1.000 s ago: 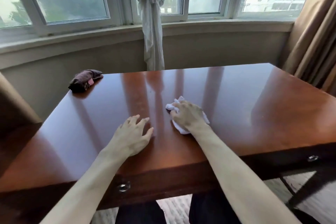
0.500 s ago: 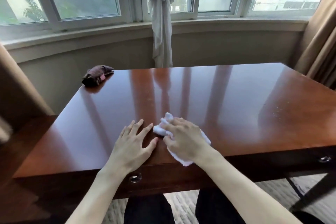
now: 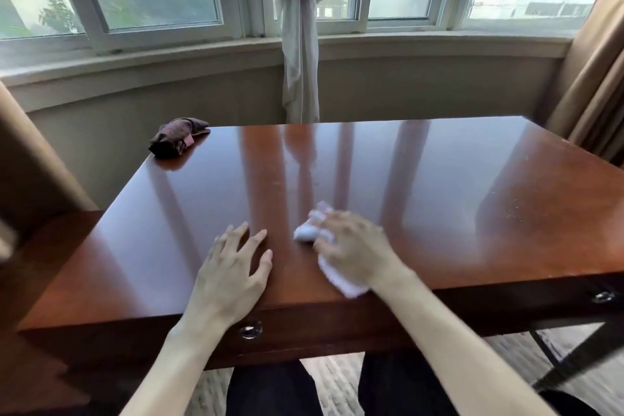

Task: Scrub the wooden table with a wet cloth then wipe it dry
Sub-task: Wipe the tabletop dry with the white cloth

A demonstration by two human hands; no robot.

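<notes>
Near the front edge of the wooden table (image 3: pixel 388 179) we have both hands down, a little apart. Our right hand (image 3: pixel 354 246) lies on a white cloth (image 3: pixel 341 277) and presses it to the tabletop; the hand is blurred, so we cannot tell whether its fingers curl round the cloth. Cloth pokes out ahead of the fingers and behind the wrist, at the table's front edge. Our left hand (image 3: pixel 233 273) rests flat beside it, fingers spread, holding nothing. At the far left corner lies a dark bundle of fabric (image 3: pixel 177 142), well apart from the hands. 2 round drawer knobs (image 3: pixel 251 331) show on the table's front.
</notes>
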